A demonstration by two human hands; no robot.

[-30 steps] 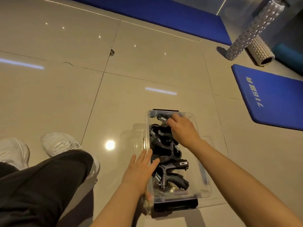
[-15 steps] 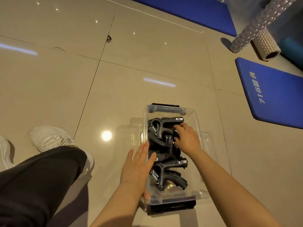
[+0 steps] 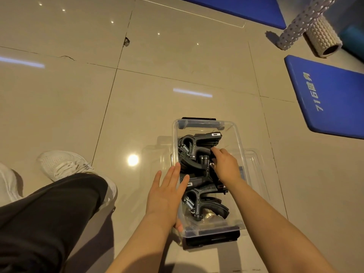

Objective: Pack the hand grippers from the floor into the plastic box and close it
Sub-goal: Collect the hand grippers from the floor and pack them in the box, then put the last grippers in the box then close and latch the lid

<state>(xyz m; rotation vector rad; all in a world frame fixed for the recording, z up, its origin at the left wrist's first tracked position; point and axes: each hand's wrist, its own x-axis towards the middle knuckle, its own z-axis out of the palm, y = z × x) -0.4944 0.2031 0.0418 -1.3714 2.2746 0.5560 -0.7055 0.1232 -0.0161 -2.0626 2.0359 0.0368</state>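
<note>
The glossy beige tiled floor (image 3: 78,99) fills most of the view, with a blue exercise mat (image 3: 331,99) lying flat at the right edge. In the far right corner two pale textured foam rollers (image 3: 323,39) sit touching each other. A leg in dark trousers (image 3: 49,217) ends in a white mesh sneaker (image 3: 63,164) at the lower left. The clear rectangular plastic box (image 3: 239,146) stands open on the floor, black latches at both short ends (its lid cannot be made out for certain). Inside it lie the black sprung hand grippers (image 3: 204,201), piled along its length. The left hand (image 3: 167,194) is spread flat, fingers straight, against the box's left wall. The right hand (image 3: 226,164) reaches into the box, fingers curled onto a gripper near the middle.
</note>
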